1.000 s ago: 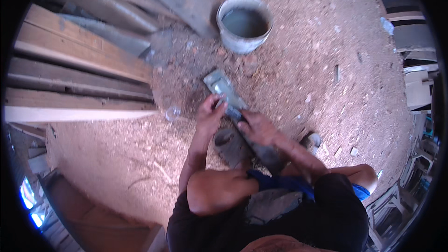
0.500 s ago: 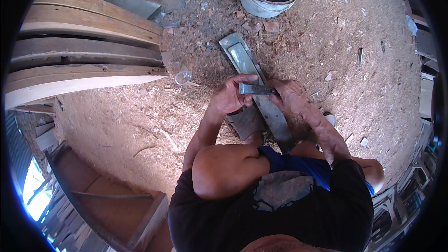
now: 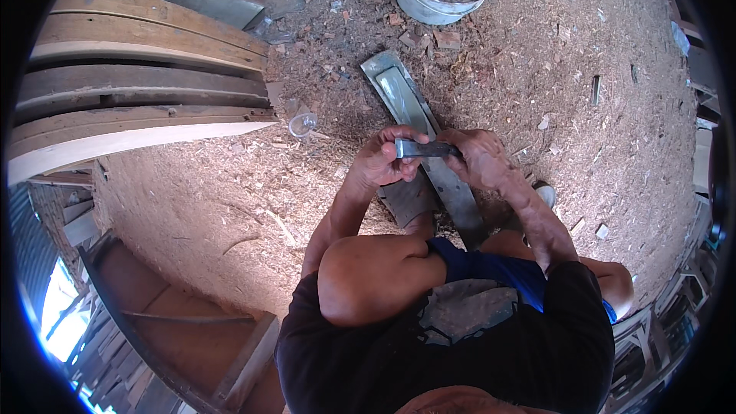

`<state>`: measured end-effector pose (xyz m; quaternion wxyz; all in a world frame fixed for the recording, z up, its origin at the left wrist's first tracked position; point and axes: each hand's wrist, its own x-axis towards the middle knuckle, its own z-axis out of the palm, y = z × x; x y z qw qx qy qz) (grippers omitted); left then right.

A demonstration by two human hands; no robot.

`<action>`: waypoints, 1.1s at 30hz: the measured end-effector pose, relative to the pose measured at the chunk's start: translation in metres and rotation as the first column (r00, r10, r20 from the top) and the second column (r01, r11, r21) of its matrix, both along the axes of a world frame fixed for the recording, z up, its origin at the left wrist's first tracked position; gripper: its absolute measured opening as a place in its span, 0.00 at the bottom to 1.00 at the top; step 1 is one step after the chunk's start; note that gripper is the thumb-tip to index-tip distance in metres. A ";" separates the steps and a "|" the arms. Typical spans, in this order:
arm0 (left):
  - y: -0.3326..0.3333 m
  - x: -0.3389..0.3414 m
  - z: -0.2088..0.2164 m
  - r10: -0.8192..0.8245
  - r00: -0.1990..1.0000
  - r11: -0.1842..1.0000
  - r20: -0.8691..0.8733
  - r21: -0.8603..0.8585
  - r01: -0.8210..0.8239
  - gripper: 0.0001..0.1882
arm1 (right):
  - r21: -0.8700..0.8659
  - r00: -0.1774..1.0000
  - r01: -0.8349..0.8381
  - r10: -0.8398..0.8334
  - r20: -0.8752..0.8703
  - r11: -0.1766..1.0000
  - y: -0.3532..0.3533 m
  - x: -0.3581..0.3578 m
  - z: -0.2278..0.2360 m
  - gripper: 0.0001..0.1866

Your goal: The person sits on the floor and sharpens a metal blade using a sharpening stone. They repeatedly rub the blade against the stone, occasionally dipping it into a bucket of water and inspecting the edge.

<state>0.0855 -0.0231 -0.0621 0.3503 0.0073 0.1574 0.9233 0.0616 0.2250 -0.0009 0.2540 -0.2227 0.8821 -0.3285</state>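
A flat steel plane blade point(image 3: 423, 149) lies crosswise between my hands, its bright bevelled end to the left and its darker end to the right. My right hand point(image 3: 477, 158) grips the dark end with bent fingers. Around the bright end, my left hand point(image 3: 382, 156) has its fingers curled, the thumb close by the bevel. Beneath my hands a long grey board point(image 3: 454, 203) slants away over the ground. A wet, shiny sharpening stone point(image 3: 399, 96) sits on its far part. My foot on a worn sandal point(image 3: 409, 198) is beside the board.
Ahead stands a bucket point(image 3: 441, 11) of cloudy water. A clear plastic cup point(image 3: 302, 124) lies on the shaving-covered ground, left of the stone. Curved timbers point(image 3: 146, 119) are stacked at the left. A wooden boat-shaped trough point(image 3: 176, 314) is at the lower left.
My left fingers have bent in closer around the blade's bright end, and the blade has shifted slightly right. My right hand keeps its grip.
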 end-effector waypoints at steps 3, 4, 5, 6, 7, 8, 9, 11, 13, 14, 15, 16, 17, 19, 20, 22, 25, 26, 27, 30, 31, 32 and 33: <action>0.001 -0.002 0.001 -0.015 0.999 1.000 0.048 0.021 0.014 0.39 | 0.000 1.000 0.001 -0.001 0.002 1.000 0.001 0.001 0.000 0.19; 0.001 -0.003 0.001 -0.030 0.999 0.999 0.043 0.022 0.030 0.39 | 0.003 1.000 0.000 0.000 0.003 1.000 0.001 0.001 -0.001 0.19; 0.000 -0.004 0.000 -0.046 0.998 0.999 0.039 0.024 0.045 0.40 | -0.006 1.000 -0.001 0.001 0.006 1.000 0.001 0.001 -0.002 0.19; 0.000 -0.005 0.000 -0.061 0.998 0.998 0.034 0.026 0.060 0.40 | -0.015 1.000 -0.002 0.003 0.010 1.000 0.002 0.002 -0.003 0.19; -0.001 -0.005 -0.002 -0.057 0.998 0.998 0.029 0.007 0.057 0.40 | -0.022 1.000 -0.004 0.004 0.014 1.000 0.002 0.003 -0.004 0.19; -0.001 -0.005 -0.004 -0.053 0.998 0.999 0.024 -0.012 0.053 0.41 | -0.026 1.000 -0.003 0.003 0.014 1.000 0.002 0.003 -0.004 0.19; -0.002 -0.005 -0.005 -0.049 0.999 0.998 0.020 -0.031 0.050 0.41 | -0.029 1.000 -0.002 0.002 0.013 1.000 0.003 0.004 -0.003 0.19; -0.002 -0.004 -0.005 -0.053 0.998 0.998 0.032 -0.041 0.054 0.40 | -0.034 1.000 -0.001 0.002 0.030 0.999 0.002 0.004 -0.002 0.20; -0.002 -0.004 -0.005 -0.053 0.998 0.998 0.041 -0.041 0.055 0.40 | -0.029 0.998 0.000 0.002 0.062 1.000 0.003 0.002 0.000 0.20; -0.002 -0.004 -0.005 -0.051 0.998 0.998 0.044 -0.036 0.053 0.39 | -0.025 0.998 0.002 -0.001 0.060 1.000 0.003 0.002 0.001 0.20; -0.001 -0.005 -0.005 -0.049 0.998 0.998 0.048 -0.031 0.051 0.39 | -0.021 0.998 0.005 -0.003 0.057 1.000 0.003 0.002 0.002 0.20; -0.001 -0.005 -0.005 -0.048 0.997 0.999 0.055 -0.019 0.049 0.39 | -0.017 0.998 0.007 -0.006 0.055 1.000 0.003 0.002 0.003 0.20; 0.000 -0.005 -0.004 -0.046 0.997 0.999 0.062 -0.008 0.046 0.38 | -0.018 0.998 0.005 -0.004 0.060 1.000 0.004 0.002 0.003 0.20; 0.003 -0.006 0.000 -0.009 0.998 1.000 0.064 0.003 0.009 0.35 | -0.018 0.998 0.001 0.000 0.071 1.000 0.005 0.003 0.003 0.21; 0.007 -0.006 0.005 0.026 0.998 1.000 0.058 0.002 -0.026 0.33 | -0.021 0.997 0.025 -0.023 0.079 0.999 0.005 0.005 0.003 0.21; 0.007 -0.008 0.006 0.097 0.995 0.990 0.035 -0.106 -0.093 0.28 | -0.028 0.993 0.072 -0.069 0.096 0.997 0.004 0.011 0.002 0.22; 0.000 -0.011 -0.010 0.175 0.985 0.903 0.009 -0.399 -0.157 0.17 | -0.151 0.940 0.173 -0.118 0.319 0.973 -0.004 0.010 0.010 0.25; -0.004 -0.014 -0.018 0.185 0.982 0.862 0.025 -0.484 -0.150 0.13 | -0.171 0.953 0.170 -0.117 0.279 0.971 -0.005 0.011 0.010 0.27; -0.008 -0.016 -0.025 0.198 0.979 0.813 0.041 -0.565 -0.141 0.10 | -0.190 0.964 0.165 -0.117 0.239 0.968 -0.007 0.012 0.008 0.29; -0.016 -0.025 -0.025 0.109 0.984 0.527 -0.143 -0.831 -0.179 0.07 | -0.289 0.988 0.122 -0.089 0.124 0.949 -0.010 0.014 -0.004 0.34; -0.020 -0.025 -0.030 0.128 0.954 0.420 -0.270 -0.857 -0.299 0.07 | -0.330 0.993 0.099 -0.074 0.087 0.939 -0.011 0.013 -0.006 0.35; -0.024 -0.024 -0.038 0.131 0.910 0.306 -0.394 -0.857 -0.415 0.08 | -0.287 0.991 0.090 -0.055 0.125 0.954 -0.013 0.011 -0.007 0.36; -0.029 -0.023 -0.044 0.117 0.852 0.189 -0.511 -0.830 -0.524 0.08 | -0.244 0.986 0.078 -0.039 0.163 0.967 -0.015 0.008 -0.008 0.36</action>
